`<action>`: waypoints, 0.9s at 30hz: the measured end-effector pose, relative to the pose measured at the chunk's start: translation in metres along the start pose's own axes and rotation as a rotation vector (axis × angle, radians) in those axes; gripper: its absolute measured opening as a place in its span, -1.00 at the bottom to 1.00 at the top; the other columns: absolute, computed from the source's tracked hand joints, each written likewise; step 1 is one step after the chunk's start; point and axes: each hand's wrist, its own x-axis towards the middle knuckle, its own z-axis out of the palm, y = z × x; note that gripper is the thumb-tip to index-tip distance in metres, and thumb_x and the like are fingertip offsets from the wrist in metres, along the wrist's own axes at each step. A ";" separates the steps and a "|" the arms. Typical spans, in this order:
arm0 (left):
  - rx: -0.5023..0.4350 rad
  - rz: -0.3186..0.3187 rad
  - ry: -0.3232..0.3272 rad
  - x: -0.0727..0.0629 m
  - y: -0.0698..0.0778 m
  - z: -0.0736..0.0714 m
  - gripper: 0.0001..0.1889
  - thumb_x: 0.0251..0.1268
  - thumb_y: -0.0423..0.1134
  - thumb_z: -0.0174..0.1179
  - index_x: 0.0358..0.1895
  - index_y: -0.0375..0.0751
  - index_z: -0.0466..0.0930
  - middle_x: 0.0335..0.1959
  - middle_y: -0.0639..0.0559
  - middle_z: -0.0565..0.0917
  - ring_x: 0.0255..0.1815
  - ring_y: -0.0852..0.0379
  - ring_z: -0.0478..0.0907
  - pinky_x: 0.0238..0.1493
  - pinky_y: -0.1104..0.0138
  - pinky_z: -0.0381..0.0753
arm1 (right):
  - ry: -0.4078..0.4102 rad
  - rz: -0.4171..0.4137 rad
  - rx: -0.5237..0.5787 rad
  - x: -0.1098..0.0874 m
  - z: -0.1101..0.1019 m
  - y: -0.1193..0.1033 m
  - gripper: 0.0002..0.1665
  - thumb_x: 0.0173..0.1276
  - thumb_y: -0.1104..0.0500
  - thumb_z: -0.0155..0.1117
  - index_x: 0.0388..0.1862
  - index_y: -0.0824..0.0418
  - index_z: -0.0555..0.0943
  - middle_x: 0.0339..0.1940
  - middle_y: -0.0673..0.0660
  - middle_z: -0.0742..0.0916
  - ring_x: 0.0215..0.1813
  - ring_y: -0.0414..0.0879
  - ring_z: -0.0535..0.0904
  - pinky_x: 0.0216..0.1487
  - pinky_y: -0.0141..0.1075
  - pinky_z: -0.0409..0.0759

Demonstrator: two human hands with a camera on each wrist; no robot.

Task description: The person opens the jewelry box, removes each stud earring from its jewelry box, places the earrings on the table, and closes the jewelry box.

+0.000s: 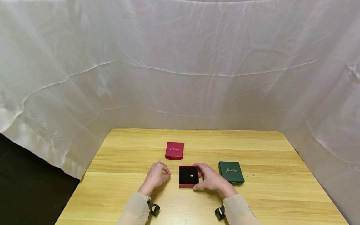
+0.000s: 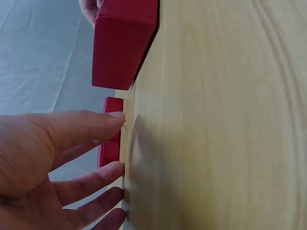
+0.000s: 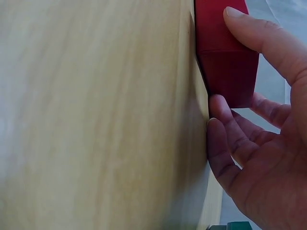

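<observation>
An uncovered red jewelry box [image 1: 189, 186] lies on the table with a black pad inside. On the pad sits a small silvery star-shaped piece [image 1: 192, 175]. My right hand [image 1: 211, 177] grips the box at its right side, thumb at the near corner and fingers toward the far one; the right wrist view shows the thumb on the red wall [image 3: 228, 72]. Left of the box, my left hand [image 1: 156, 175] hovers low, thumb and forefinger together. A tiny thin piece of jewelry [image 2: 125, 120] pokes out at its thumb tip; its shape is mostly hidden.
The red lid [image 1: 174, 150] marked Jewelry lies behind the open box. To the right of my right hand is a closed green jewelry box [image 1: 231, 172]. Pale cloth [image 1: 180, 93] hangs around the back and sides of the wooden table [image 1: 126, 153].
</observation>
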 end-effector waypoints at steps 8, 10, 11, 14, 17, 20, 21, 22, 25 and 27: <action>0.045 -0.028 -0.009 0.001 -0.001 0.003 -0.87 0.01 -0.37 0.47 -0.57 -0.10 0.74 -0.17 -0.04 0.61 -0.04 -0.16 0.49 0.06 -0.03 0.46 | -0.005 0.002 0.010 0.000 0.000 0.000 -0.02 -0.09 0.11 0.68 0.31 0.26 0.39 -0.10 0.02 0.54 -0.13 -0.06 0.44 -0.10 -0.16 0.46; 0.056 -0.029 -0.009 0.000 0.000 0.004 -0.88 0.01 -0.36 0.47 -0.57 -0.10 0.75 -0.16 -0.05 0.61 -0.03 -0.16 0.48 0.06 -0.03 0.46 | -0.009 0.005 0.014 0.000 0.000 0.000 -0.02 -0.08 0.10 0.68 0.31 0.26 0.39 -0.10 0.03 0.54 -0.12 -0.06 0.43 -0.10 -0.15 0.46; 0.058 -0.030 -0.009 0.000 0.000 0.004 -0.88 0.01 -0.36 0.48 -0.57 -0.10 0.75 -0.16 -0.05 0.62 -0.03 -0.17 0.48 0.06 -0.03 0.46 | -0.010 0.006 0.015 0.000 0.000 0.000 -0.02 -0.08 0.10 0.68 0.31 0.25 0.39 -0.10 0.03 0.54 -0.12 -0.06 0.43 -0.10 -0.15 0.46; 0.057 -0.028 -0.003 0.000 0.000 0.004 -0.88 -0.02 -0.37 0.49 -0.57 -0.11 0.75 -0.16 -0.05 0.62 -0.03 -0.17 0.48 0.05 -0.03 0.46 | -0.010 0.007 0.016 0.000 0.000 0.000 -0.01 -0.08 0.09 0.68 0.32 0.25 0.39 -0.10 0.03 0.54 -0.13 -0.06 0.43 -0.11 -0.15 0.46; 0.045 -0.026 0.000 0.000 0.000 0.004 -0.89 -0.02 -0.37 0.48 -0.56 -0.11 0.76 -0.16 -0.07 0.62 -0.03 -0.18 0.48 0.06 -0.04 0.45 | -0.008 0.001 0.012 0.000 0.000 0.001 -0.01 -0.08 0.09 0.68 0.32 0.26 0.39 -0.10 0.03 0.54 -0.13 -0.07 0.44 -0.10 -0.15 0.46; 0.008 -0.025 -0.010 -0.001 -0.001 0.002 -0.91 0.02 -0.37 0.45 -0.53 -0.12 0.76 -0.12 -0.12 0.62 0.00 -0.21 0.48 0.10 -0.08 0.43 | -0.004 -0.003 0.011 0.000 0.001 0.002 0.00 -0.09 0.08 0.68 0.32 0.26 0.39 -0.09 0.04 0.55 -0.12 -0.07 0.44 -0.09 -0.15 0.46; -0.006 -0.025 -0.017 -0.001 -0.002 0.002 -0.91 0.05 -0.38 0.44 -0.51 -0.12 0.76 -0.10 -0.13 0.62 0.02 -0.22 0.47 0.11 -0.09 0.42 | -0.001 -0.004 0.010 0.000 0.001 0.002 0.00 -0.09 0.08 0.68 0.32 0.26 0.39 -0.10 0.04 0.54 -0.12 -0.07 0.44 -0.09 -0.15 0.46; -0.016 -0.018 -0.025 -0.002 -0.002 0.001 -0.92 0.08 -0.38 0.42 -0.49 -0.13 0.76 -0.09 -0.16 0.62 0.03 -0.23 0.47 0.12 -0.10 0.42 | 0.001 -0.004 0.009 0.000 0.001 0.002 0.00 -0.09 0.08 0.68 0.32 0.26 0.39 -0.10 0.03 0.54 -0.12 -0.07 0.44 -0.09 -0.15 0.46; -0.045 -0.009 -0.056 -0.002 -0.004 -0.002 -0.94 0.17 -0.40 0.34 -0.42 -0.18 0.76 -0.03 -0.22 0.62 0.08 -0.27 0.47 0.17 -0.14 0.39 | 0.009 -0.008 0.003 -0.001 0.001 0.002 0.00 -0.10 0.08 0.68 0.32 0.26 0.39 -0.11 0.03 0.54 -0.13 -0.07 0.44 -0.09 -0.16 0.46; -0.045 0.008 -0.074 -0.003 -0.005 -0.004 -0.94 0.21 -0.40 0.31 -0.37 -0.22 0.76 -0.01 -0.25 0.62 0.10 -0.29 0.47 0.18 -0.15 0.39 | 0.013 -0.010 -0.005 -0.001 0.002 0.003 0.01 -0.10 0.07 0.68 0.33 0.26 0.39 -0.11 0.02 0.54 -0.13 -0.08 0.44 -0.10 -0.16 0.46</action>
